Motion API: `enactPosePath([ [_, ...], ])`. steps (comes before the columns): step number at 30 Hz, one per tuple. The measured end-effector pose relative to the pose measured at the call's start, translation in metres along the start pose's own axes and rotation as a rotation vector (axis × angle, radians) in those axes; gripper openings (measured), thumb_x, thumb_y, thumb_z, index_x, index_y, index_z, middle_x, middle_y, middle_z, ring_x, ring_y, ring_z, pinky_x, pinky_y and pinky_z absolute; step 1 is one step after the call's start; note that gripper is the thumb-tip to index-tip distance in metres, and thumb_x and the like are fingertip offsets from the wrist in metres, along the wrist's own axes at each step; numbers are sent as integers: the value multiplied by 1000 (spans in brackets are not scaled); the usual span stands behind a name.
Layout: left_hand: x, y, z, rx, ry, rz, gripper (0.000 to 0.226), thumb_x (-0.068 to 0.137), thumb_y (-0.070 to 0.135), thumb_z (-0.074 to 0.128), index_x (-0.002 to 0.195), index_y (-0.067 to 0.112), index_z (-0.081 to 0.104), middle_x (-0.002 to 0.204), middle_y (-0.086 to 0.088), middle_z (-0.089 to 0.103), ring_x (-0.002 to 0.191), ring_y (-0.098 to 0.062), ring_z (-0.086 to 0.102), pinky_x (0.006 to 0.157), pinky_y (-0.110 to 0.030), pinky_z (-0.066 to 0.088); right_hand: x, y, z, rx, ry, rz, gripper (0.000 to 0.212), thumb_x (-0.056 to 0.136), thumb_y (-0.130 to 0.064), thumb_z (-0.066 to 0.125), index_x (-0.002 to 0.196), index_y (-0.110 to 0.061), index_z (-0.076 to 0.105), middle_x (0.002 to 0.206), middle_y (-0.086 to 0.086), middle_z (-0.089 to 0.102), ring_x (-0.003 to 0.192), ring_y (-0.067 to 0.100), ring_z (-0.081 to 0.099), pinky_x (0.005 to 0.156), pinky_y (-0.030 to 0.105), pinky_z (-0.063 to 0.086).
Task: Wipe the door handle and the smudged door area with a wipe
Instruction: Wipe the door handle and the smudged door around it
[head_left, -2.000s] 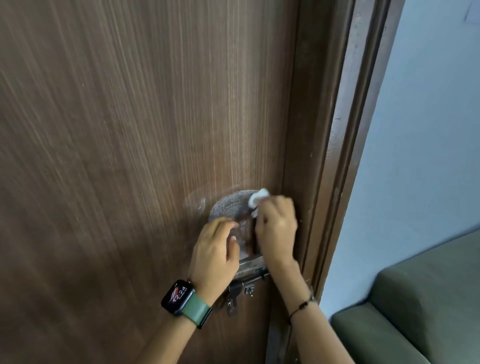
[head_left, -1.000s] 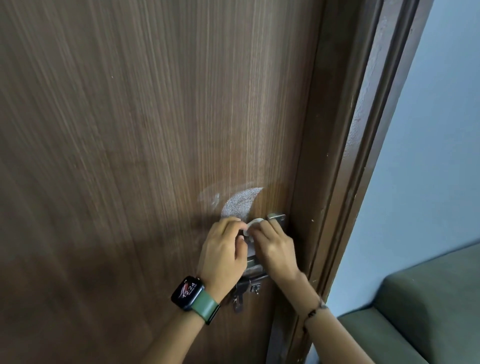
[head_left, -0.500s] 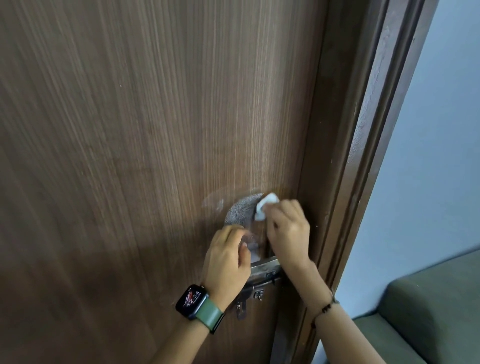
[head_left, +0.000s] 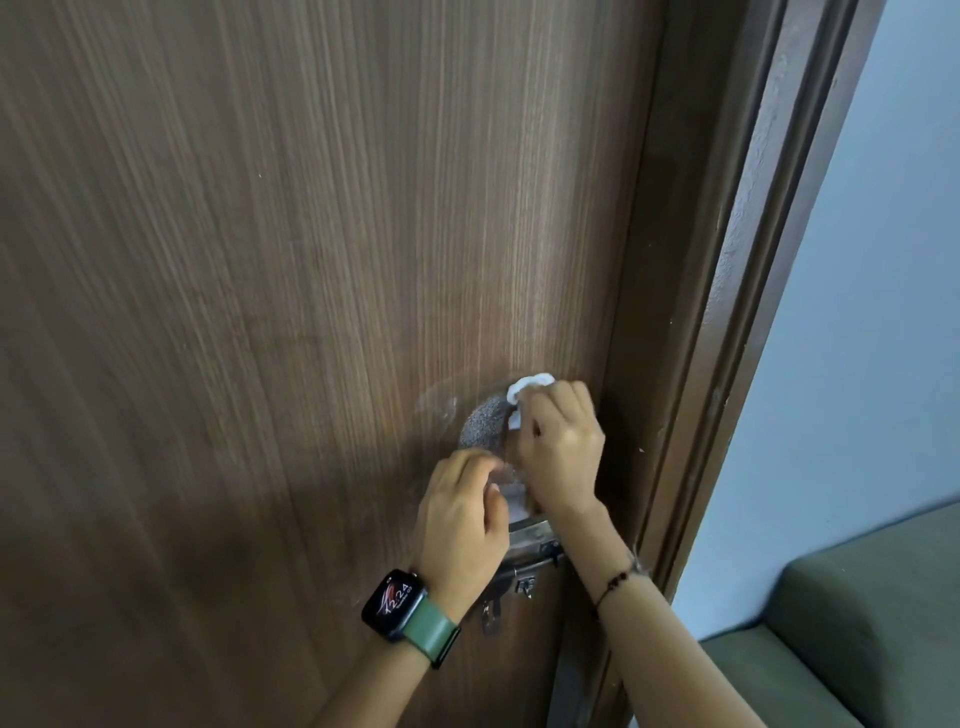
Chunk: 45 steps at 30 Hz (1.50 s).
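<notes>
Your right hand (head_left: 558, 447) pinches the white wipe (head_left: 524, 391) in closed fingers, a fold poking out past the fingertips, pressed to the door (head_left: 311, 260) just above the metal door handle (head_left: 524, 535). Your left hand (head_left: 460, 519) curls loosely just left of the handle, gripping nothing visible. Below it, your watch (head_left: 395, 604) reads 12:24.

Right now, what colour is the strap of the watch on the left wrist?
Green; the watch strap shows clearly in the head view, beside the dark watch face.
</notes>
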<state>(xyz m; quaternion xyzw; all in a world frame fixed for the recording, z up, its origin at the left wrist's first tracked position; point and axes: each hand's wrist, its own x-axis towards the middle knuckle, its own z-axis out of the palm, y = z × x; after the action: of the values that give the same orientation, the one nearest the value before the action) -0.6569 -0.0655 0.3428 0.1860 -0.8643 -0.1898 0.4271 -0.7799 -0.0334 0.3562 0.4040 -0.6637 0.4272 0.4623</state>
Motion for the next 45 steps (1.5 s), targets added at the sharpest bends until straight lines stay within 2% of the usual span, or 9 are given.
enactPosePath([
  [6, -1, -5, -3, -4, 37, -25, 21, 72, -7, 54, 89, 4, 62, 93, -10, 66, 87, -26, 60, 79, -23, 37, -50, 4, -10, 21, -277, -228, 12, 71, 3, 73, 70, -6, 67, 73, 5, 66, 62, 21, 57, 43, 30, 45],
  [12, -6, -8, -5, 2, 22, -33, 22, 73, -4, 52, 90, 5, 63, 93, -9, 66, 87, -24, 60, 75, -20, 39, -5, -11, 3, 16, -19, -50, 18, 69, 15, 70, 63, -1, 65, 61, 9, 58, 57, 23, 52, 42, 28, 42],
  [15, -6, -11, -7, 0, 44, -39, 21, 72, -6, 54, 89, 3, 63, 91, -10, 67, 85, -26, 61, 79, -23, 38, -43, -12, -1, 33, -215, -225, 15, 67, 8, 76, 70, -5, 68, 72, 7, 66, 61, 21, 57, 44, 29, 46],
  [18, -6, -12, -7, 2, 52, -42, 22, 70, -10, 56, 87, 3, 63, 90, -10, 67, 84, -26, 61, 79, -22, 37, -47, -1, -11, 34, -288, -182, 17, 65, 10, 76, 68, -4, 67, 69, 7, 64, 60, 24, 57, 43, 32, 47],
  [23, -7, -11, -5, 4, 31, -40, 22, 72, -7, 54, 89, 4, 63, 93, -9, 66, 85, -24, 60, 78, -22, 37, 5, -9, 1, 31, -1, -48, 17, 71, 15, 67, 66, 0, 66, 61, 10, 58, 57, 24, 51, 46, 26, 43],
  [30, -8, -11, -3, 8, 22, -49, 17, 74, 3, 47, 77, 3, 63, 92, -9, 67, 83, -26, 61, 75, -24, 39, -53, -2, -7, -34, -337, -318, 14, 66, -3, 80, 73, -8, 69, 72, 4, 66, 65, 20, 61, 43, 26, 45],
  [36, -7, -13, -7, 11, 62, -40, 12, 70, -7, 54, 69, 4, 58, 80, -7, 64, 73, -22, 57, 66, -22, 38, -5, -15, 5, 35, -45, -189, 18, 69, 11, 69, 68, -6, 64, 66, 6, 60, 60, 18, 50, 47, 23, 40],
  [42, -9, -17, -13, -16, 105, -61, 19, 73, 12, 38, 67, 6, 55, 73, -8, 60, 69, -23, 54, 63, -24, 38, -64, -15, -1, -12, -379, -341, 17, 63, -1, 80, 74, -9, 69, 72, 4, 66, 66, 19, 61, 39, 25, 44],
  [45, -12, -19, -14, 8, 93, -72, 20, 73, 14, 37, 66, 5, 54, 73, -7, 59, 68, -22, 53, 62, -23, 36, -36, -21, -2, 28, -282, -198, 9, 68, 1, 72, 68, -7, 66, 67, 6, 61, 62, 21, 57, 40, 25, 42],
])
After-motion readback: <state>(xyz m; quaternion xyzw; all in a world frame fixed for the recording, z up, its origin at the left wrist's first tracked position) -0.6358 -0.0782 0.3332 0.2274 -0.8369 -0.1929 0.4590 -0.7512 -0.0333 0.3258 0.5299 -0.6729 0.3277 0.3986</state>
